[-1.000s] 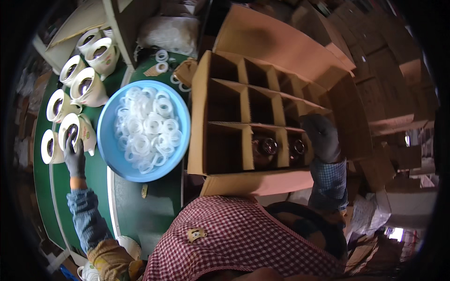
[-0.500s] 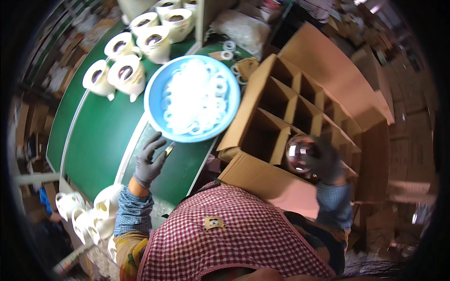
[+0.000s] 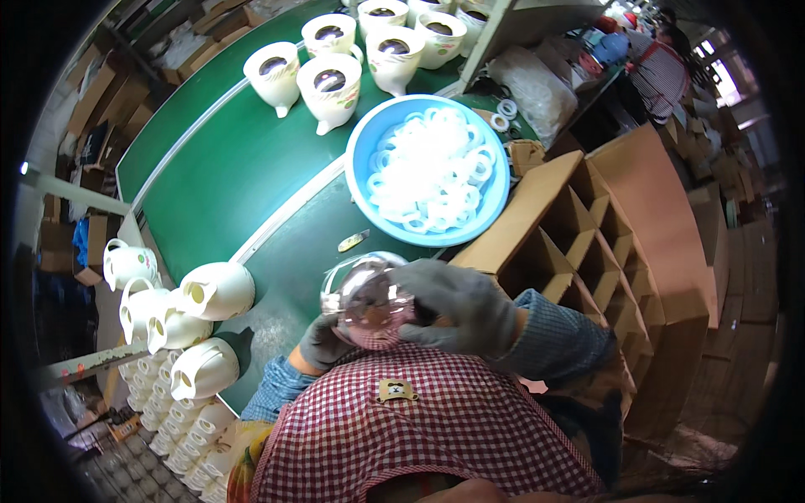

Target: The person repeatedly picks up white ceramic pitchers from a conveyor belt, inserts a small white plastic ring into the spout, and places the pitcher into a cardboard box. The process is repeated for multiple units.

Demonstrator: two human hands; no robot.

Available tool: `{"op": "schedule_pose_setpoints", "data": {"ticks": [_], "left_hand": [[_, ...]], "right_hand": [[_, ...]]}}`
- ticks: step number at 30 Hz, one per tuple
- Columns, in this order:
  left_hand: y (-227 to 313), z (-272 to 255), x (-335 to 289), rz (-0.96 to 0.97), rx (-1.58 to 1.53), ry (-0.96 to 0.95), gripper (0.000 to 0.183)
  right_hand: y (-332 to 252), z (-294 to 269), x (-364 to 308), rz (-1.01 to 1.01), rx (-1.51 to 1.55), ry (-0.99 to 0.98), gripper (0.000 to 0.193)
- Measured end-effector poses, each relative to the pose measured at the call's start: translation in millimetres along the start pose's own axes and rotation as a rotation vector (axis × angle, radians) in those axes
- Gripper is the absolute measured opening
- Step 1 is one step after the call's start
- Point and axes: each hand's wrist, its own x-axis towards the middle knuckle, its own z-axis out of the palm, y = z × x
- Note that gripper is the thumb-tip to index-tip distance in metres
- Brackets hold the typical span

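A silvery mirrored glass thermos liner (image 3: 377, 302) is held in front of my apron, its rounded end toward me. My gloved right hand (image 3: 461, 310) closes on its right side. At its lower left, my gloved left hand (image 3: 323, 342) grips it too, with most of its fingers hidden behind the glass. Just beyond the liner, a small yellowish cutter (image 3: 353, 241) lies on the green table (image 3: 285, 268). A blue basin (image 3: 359, 180) heaped with whitish translucent rings stands past it, the rings washed out by glare.
White thermos jug bodies (image 3: 329, 88) with dark mirrored openings stand at the table's far side. More white jugs (image 3: 216, 291) lie at the left edge, several rows below them. On the right is an open cardboard box (image 3: 524, 205) with dividers. Another person (image 3: 658, 80) is at the far right.
My right hand has brought the liner from the divided box leftward to my front. My left hand, open before, has closed on it. The view has shifted, so the table sits farther right.
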Motion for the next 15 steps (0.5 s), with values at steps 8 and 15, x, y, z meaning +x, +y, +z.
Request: {"op": "schedule_pose_setpoints", "data": {"ticks": [8,15], "left_hand": [[7.8,-6.4,-67.7,0.416,-0.001,0.308,0.11],[4.3,-13.2,-74.9,0.513,-0.011,0.352,0.108]], "right_hand": [[148.3,0.3,119.2,0.686,-0.625,-0.908,0.046],[220.6,62.5,115.8,0.841,-0.55,-0.94,0.048]]}}
